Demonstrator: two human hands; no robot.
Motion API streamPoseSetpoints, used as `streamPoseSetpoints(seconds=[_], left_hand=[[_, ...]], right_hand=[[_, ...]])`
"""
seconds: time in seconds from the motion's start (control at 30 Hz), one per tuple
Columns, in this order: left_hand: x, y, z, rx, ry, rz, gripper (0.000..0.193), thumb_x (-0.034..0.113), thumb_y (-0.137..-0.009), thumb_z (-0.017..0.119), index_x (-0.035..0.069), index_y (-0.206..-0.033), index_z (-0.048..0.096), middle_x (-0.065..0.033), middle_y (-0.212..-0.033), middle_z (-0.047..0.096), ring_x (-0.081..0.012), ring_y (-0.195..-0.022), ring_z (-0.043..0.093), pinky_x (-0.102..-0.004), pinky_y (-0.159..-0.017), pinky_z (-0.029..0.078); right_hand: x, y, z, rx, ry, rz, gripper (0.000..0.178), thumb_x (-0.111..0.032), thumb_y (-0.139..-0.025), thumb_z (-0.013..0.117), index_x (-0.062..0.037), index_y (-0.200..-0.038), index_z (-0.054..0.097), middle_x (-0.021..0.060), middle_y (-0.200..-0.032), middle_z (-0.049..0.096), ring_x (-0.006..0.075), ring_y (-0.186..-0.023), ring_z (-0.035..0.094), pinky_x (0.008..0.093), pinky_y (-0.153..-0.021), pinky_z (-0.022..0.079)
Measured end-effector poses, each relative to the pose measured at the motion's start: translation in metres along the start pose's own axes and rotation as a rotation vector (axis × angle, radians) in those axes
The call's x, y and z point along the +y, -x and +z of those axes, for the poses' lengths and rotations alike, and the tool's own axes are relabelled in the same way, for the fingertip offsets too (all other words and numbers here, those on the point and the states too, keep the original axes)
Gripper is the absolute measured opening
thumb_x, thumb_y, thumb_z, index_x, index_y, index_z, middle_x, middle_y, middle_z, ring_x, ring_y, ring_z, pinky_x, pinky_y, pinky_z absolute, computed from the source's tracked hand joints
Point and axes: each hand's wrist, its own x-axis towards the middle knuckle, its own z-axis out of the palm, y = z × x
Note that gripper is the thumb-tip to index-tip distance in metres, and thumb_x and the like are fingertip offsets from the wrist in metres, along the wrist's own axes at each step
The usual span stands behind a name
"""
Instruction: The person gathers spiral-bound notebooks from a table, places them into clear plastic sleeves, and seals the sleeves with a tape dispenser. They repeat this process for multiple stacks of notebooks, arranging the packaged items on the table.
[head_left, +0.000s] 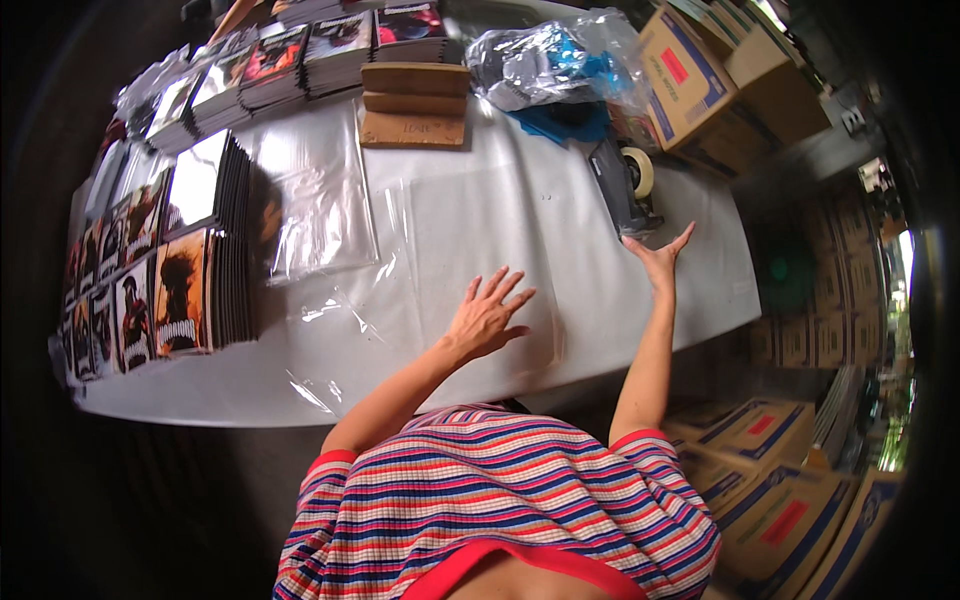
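My left hand [486, 318] is open, fingers spread, over a clear plastic sheet [455, 225] on the white-covered table [690, 290]; whether it touches the sheet I cannot tell. Further right, my right hand [660, 262] is open too, thumb and fingers wide apart. Its thumb is at the near end of a black tape dispenser [618, 190], perhaps touching it. A roll of pale tape [639, 172] sits in the dispenser. Neither hand holds anything. More shiny clear plastic [325, 200] lies to the left.
Stacks of illustrated books [180, 290] fill the table's left side, with more book stacks [335, 50] along the back. A wooden stand [415, 105], a crumpled plastic bag [555, 60] and an open cardboard box [690, 85] stand behind. Cartons [780, 520] are stacked at lower right.
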Motion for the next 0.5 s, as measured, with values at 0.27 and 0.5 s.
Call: streamPoseSetpoints(seconds=[0.27, 0.5], left_hand=[[0.016, -0.028, 0.014, -0.237, -0.123, -0.117, 0.073, 0.046, -0.069, 0.070, 0.032, -0.133, 0.039, -0.0039, -0.143, 0.023, -0.0367, -0.131, 0.020, -0.0745, -0.084, 0.029], [0.016, -0.032, 0.026, -0.212, -0.188, -0.146, 0.076, 0.047, -0.060, 0.074, 0.031, -0.128, 0.044, -0.0026, -0.139, 0.025, -0.0367, -0.127, 0.023, -0.0760, -0.078, 0.033]], right_hand=[[0.062, -0.033, 0.044, 0.238, 0.123, -0.010, 0.098, -0.027, -0.048, 0.087, 0.0098, -0.123, 0.035, 0.0244, -0.118, 0.046, 0.0341, -0.111, 0.047, 0.0369, -0.096, 0.037], [-0.008, 0.087, 0.044, 0.360, 0.275, 0.102, 0.083, -0.037, -0.043, 0.086, -0.0005, -0.102, 0.041, 0.0170, -0.101, 0.051, 0.0360, -0.094, 0.053, 0.0474, -0.081, 0.043]])
